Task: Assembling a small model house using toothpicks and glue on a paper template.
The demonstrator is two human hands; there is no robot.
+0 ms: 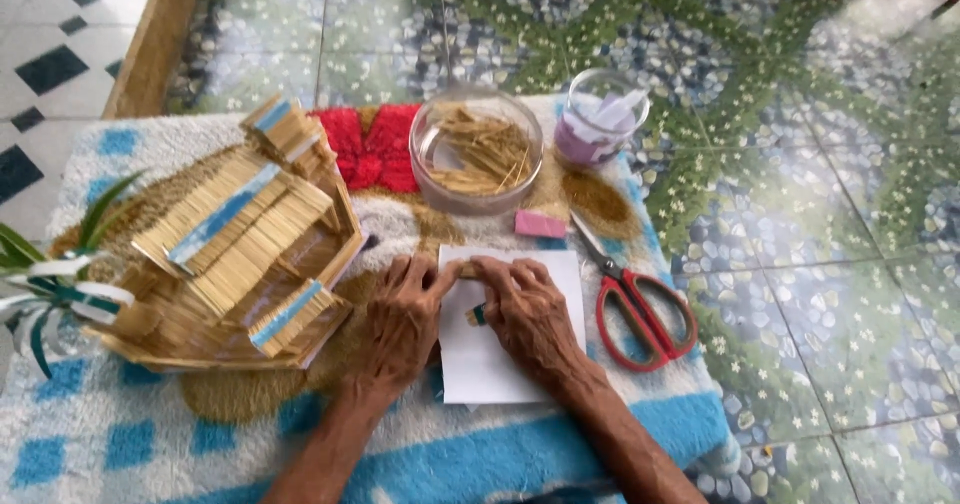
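Observation:
My left hand [400, 319] and my right hand [530, 314] meet over a white sheet of paper [490, 369] lying on a fluffy blue-and-white mat [560, 439]. Between the fingertips of both hands I pinch a small row of thin wooden sticks [470, 269]. A short stick piece with a blue tip [477, 315] shows under my right thumb. To the left stands a small house made of wooden sticks with blue strips [245, 239].
A clear bowl of loose sticks [477, 149] and a clear cup with paper scraps [600, 116] sit at the mat's far edge. A pink eraser-like block [540, 225] and red-handled scissors [640, 309] lie right of the paper. Pebble-patterned floor tiles [820, 214] surround the mat.

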